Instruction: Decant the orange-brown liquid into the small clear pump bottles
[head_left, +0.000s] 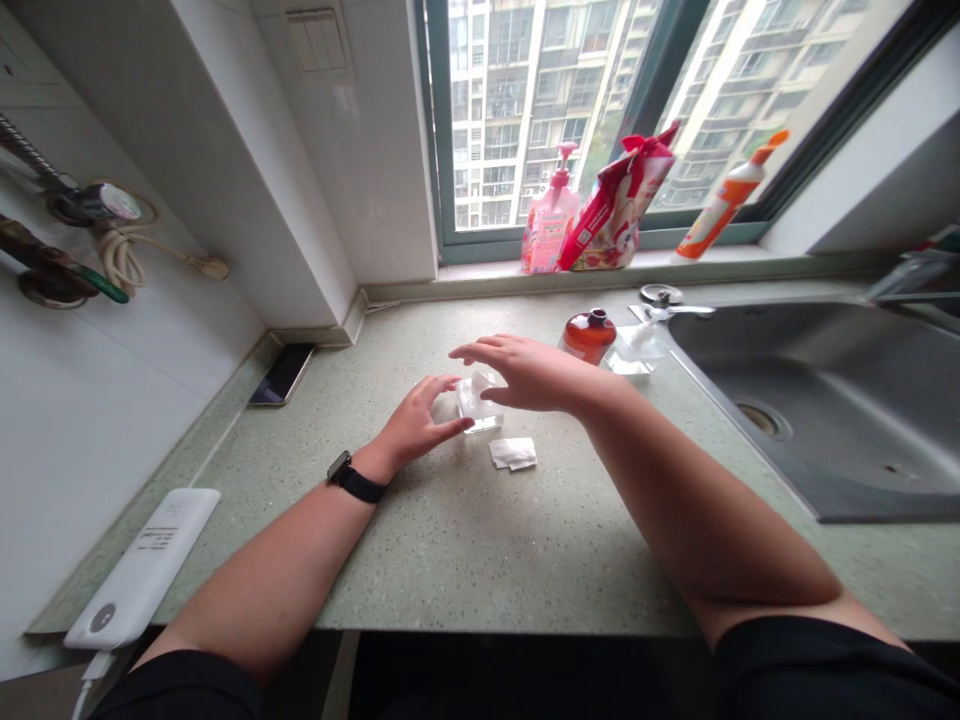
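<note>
A small clear square container (486, 412) stands on the counter between my two hands. My left hand (416, 425) is at its left side, thumb and fingers apart. The thumb tip overlaps the container's front corner; whether it presses on it I cannot tell. Over the container's top right hovers my right hand (525, 372), fingers stretched out and thumb apart, holding nothing visible. Part of the container's top is hidden by that hand. Just in front lies a folded white tissue (514, 454). Behind my right wrist stands an uncapped amber bottle (589, 338), beside a clear dispenser with a pump top (634, 350).
A steel sink (810, 400) is set in the counter on the right. On the windowsill stand a pink pump bottle (551, 225), a red bag (622, 210) and an orange-white bottle (727, 205). To the left lie a phone (282, 374) and a white power bank (146, 565).
</note>
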